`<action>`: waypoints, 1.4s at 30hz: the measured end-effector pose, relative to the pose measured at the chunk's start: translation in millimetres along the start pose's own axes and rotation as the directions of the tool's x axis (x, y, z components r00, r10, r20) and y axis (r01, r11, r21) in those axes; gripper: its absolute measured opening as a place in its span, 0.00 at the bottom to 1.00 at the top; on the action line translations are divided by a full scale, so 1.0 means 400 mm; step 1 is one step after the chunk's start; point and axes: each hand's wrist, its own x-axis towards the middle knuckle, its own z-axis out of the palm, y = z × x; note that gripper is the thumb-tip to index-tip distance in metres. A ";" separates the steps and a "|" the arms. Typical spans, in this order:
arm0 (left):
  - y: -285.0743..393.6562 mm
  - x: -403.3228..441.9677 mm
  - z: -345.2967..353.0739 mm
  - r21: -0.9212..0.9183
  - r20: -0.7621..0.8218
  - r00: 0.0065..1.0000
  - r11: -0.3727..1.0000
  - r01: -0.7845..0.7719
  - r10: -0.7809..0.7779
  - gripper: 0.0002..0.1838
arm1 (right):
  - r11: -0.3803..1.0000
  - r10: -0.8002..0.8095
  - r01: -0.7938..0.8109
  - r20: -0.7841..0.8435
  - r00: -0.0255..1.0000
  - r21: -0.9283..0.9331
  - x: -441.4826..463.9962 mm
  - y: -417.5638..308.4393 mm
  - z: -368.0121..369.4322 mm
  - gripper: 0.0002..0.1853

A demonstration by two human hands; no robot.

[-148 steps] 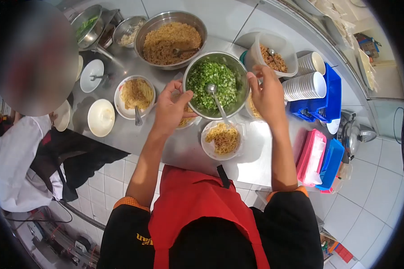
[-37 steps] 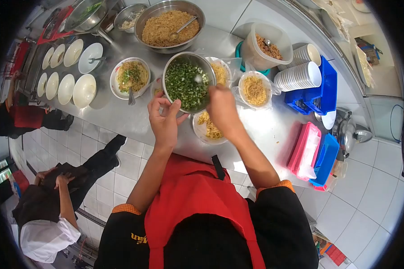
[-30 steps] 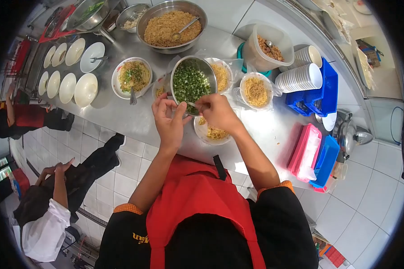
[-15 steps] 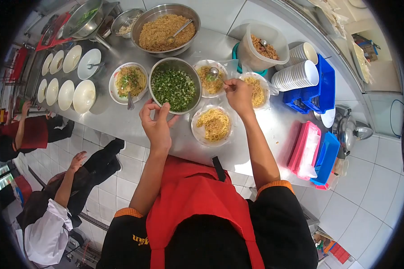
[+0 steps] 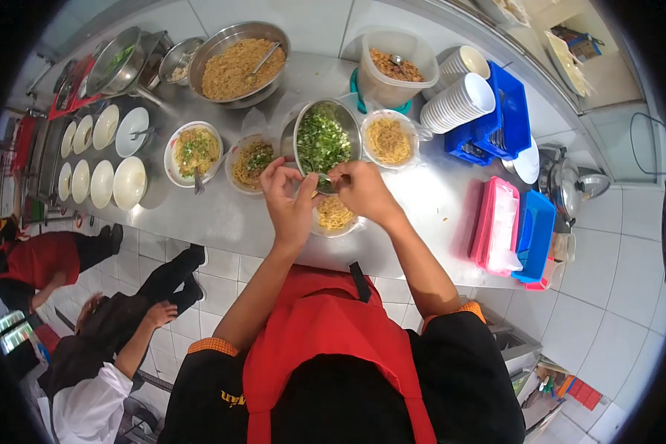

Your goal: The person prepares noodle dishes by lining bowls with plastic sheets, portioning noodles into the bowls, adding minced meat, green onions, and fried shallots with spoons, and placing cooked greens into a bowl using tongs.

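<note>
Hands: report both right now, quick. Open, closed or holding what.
Left hand: holding the metal bowl of chopped greens at its rim.
Right hand: closed, apparently pinching the spoon at the bowl.

Room for the right hand [image 5: 364, 190] to pass rightward over bare steel counter [image 5: 431, 211] as far as the pink tray [image 5: 482, 229], plastic tub [image 5: 386, 90] and stacked cups [image 5: 460, 105] blocking the rear right, raised greens bowl [image 5: 354, 137] obstructing access to the nearest noodle bowl [image 5: 333, 234] from above.
</note>
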 end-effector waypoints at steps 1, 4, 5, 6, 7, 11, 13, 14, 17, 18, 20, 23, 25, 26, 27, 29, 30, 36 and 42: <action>-0.001 -0.003 0.019 -0.091 0.024 0.999 0.995 0.036 -0.034 0.10 | 0.990 0.102 -0.104 0.027 0.994 0.098 -0.006 0.007 -0.023 0.07; -0.018 -0.001 0.066 -0.136 0.066 0.991 0.983 0.125 -0.117 0.10 | 0.936 0.220 -0.231 0.073 0.973 0.264 -0.025 0.047 -0.099 0.08; -0.027 0.000 0.080 -0.138 0.075 0.990 0.982 0.126 -0.116 0.10 | 0.858 0.314 -0.331 0.107 0.943 0.393 -0.035 0.057 -0.128 0.08; -0.037 0.002 0.095 -0.197 0.083 0.986 0.968 0.157 -0.143 0.10 | 0.753 0.396 -0.417 0.155 0.905 0.510 -0.043 0.065 -0.154 0.08; -0.044 0.003 0.106 -0.255 0.091 0.981 0.948 0.189 -0.171 0.10 | 0.735 0.403 -0.402 0.125 0.907 0.546 -0.051 0.077 -0.174 0.08; -0.052 0.001 0.110 -0.229 0.063 0.983 0.956 0.182 -0.172 0.10 | 0.720 0.479 -0.367 -0.040 0.877 0.589 -0.074 0.134 -0.247 0.08; -0.033 -0.002 0.099 -0.208 0.025 0.981 0.958 0.195 -0.194 0.10 | 0.850 0.446 -0.320 -0.249 0.859 0.418 -0.065 0.208 -0.227 0.08; -0.035 -0.002 0.090 -0.205 0.026 0.980 0.959 0.197 -0.196 0.10 | 0.933 0.356 -0.290 -0.437 0.826 0.213 -0.061 0.245 -0.212 0.07; -0.031 -0.010 0.077 -0.234 0.023 0.975 0.947 0.222 -0.223 0.10 | 0.952 0.169 -0.277 -0.539 0.825 -0.126 -0.053 0.329 -0.173 0.07; -0.020 -0.017 0.078 -0.215 0.012 0.982 0.958 0.189 -0.191 0.10 | 0.954 0.166 -0.273 -0.537 0.827 -0.125 -0.054 0.326 -0.171 0.07; -0.013 -0.025 0.076 -0.197 -0.008 0.988 0.969 0.152 -0.156 0.10 | 0.951 0.076 -0.247 -0.634 0.770 -0.187 -0.061 0.317 -0.164 0.08; -0.015 -0.039 0.064 -0.167 -0.011 0.992 0.979 0.120 -0.124 0.10 | 0.984 -0.074 -0.040 -0.597 0.799 -0.176 -0.076 0.216 -0.145 0.08; -0.016 -0.053 0.057 -0.080 0.023 0.998 0.995 0.068 -0.066 0.10 | 0.974 -0.161 0.068 -0.447 0.880 -0.217 -0.085 0.143 -0.114 0.08; -0.014 -0.065 0.056 -0.075 0.019 0.998 0.995 0.068 -0.067 0.10 | 0.954 -0.161 0.060 -0.334 0.929 -0.293 -0.093 0.114 -0.092 0.07; -0.011 -0.077 0.060 -0.080 0.023 0.999 0.996 0.038 -0.036 0.10 | 0.964 -0.128 0.054 -0.279 0.952 -0.259 -0.102 0.087 -0.065 0.08; -0.011 -0.089 0.051 -0.084 0.022 1.000 0.996 0.003 -0.001 0.10 | 0.976 -0.043 0.006 -0.168 0.985 -0.216 -0.118 0.044 -0.024 0.10; -0.017 -0.094 0.041 0.003 0.013 0.999 0.999 -0.047 0.047 0.10 | 0.977 -0.049 0.014 -0.160 0.986 -0.214 -0.121 0.032 -0.023 0.10; -0.012 -0.129 -0.018 -0.056 -0.065 0.998 0.998 -0.021 0.017 0.10 | 0.926 0.180 -0.235 0.200 0.963 0.296 -0.113 0.024 -0.023 0.10; 0.014 -0.128 -0.085 -0.058 -0.207 0.978 0.998 -0.003 -0.009 0.09 | 0.805 0.240 -0.346 0.269 0.933 0.483 -0.143 0.034 -0.071 0.07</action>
